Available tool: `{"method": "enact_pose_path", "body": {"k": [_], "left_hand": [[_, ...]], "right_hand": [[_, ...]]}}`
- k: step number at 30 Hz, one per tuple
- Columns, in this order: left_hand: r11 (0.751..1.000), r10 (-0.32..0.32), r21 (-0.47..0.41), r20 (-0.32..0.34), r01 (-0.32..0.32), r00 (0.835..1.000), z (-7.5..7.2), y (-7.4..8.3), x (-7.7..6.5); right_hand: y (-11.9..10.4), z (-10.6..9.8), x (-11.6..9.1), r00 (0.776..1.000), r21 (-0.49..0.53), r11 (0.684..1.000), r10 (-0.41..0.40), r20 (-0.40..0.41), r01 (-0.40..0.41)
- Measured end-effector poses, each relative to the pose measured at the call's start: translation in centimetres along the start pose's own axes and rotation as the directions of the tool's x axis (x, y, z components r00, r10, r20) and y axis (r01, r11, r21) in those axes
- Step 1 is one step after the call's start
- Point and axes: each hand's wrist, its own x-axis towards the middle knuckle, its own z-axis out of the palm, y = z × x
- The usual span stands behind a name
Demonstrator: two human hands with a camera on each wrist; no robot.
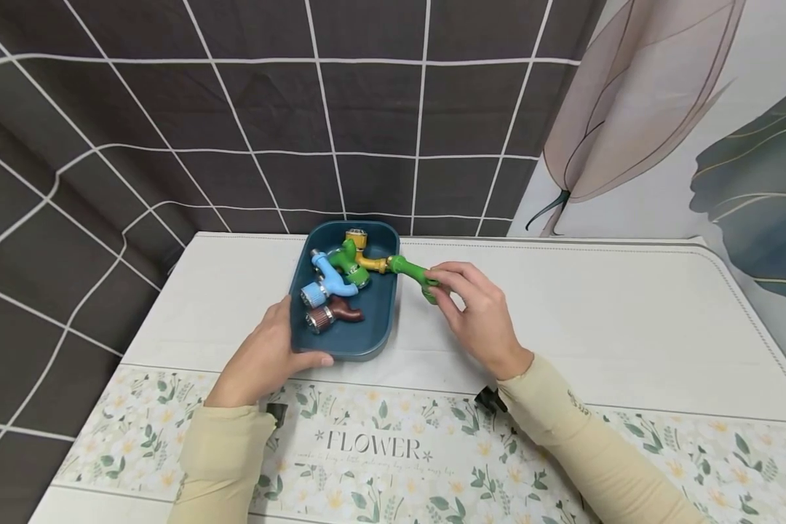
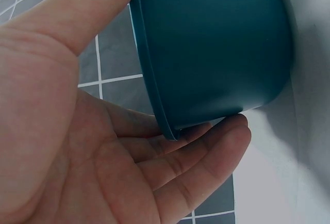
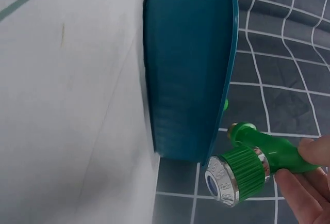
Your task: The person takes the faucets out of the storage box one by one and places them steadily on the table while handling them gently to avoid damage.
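My right hand (image 1: 481, 316) pinches a green plastic water tap (image 1: 411, 270) between thumb and fingers, over the right rim of a dark blue plastic basin (image 1: 373, 331). In the right wrist view the tap's ribbed green knob (image 3: 242, 175) with a silver cap faces the camera. My left hand (image 1: 262, 360) holds the basin's front left corner, thumb along the front and fingers along the left side. Inside the basin lie a light blue tap (image 1: 330, 280), a brown tap (image 1: 340, 311), a second green tap (image 1: 347, 263) and a yellow tap (image 1: 370, 263).
The basin stands on a white table (image 1: 602, 313) close to its back edge. A floral cloth strip (image 1: 393, 466) with the word FLOWER runs along the front. Behind the table hang a dark grid-patterned curtain (image 1: 380, 109) and a leaf-print curtain (image 1: 661, 145).
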Motion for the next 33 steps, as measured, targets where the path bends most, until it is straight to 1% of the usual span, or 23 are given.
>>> {"method": "enact_pose_path", "body": {"k": [8, 24, 33], "left_hand": [[1.000, -0.020, 0.007, 0.009, 0.020, 1.000, -0.1, 0.2, 0.1], [1.000, -0.017, -0.006, 0.009, 0.017, 1.000, 0.0, -0.1, 0.2], [1.000, -0.012, -0.008, 0.009, 0.012, 1.000, 0.0, -0.1, 0.1]], "right_hand": [[0.9, -0.3, 0.2, 1.000, -0.011, 1.000, 0.026, -0.017, -0.026], [2.1, -0.6, 0.3, 0.993, -0.034, 0.992, 0.121, 0.015, -0.120], [2.4, -0.6, 0.3, 0.984, -0.086, 0.981, 0.175, 0.040, -0.171]]}}
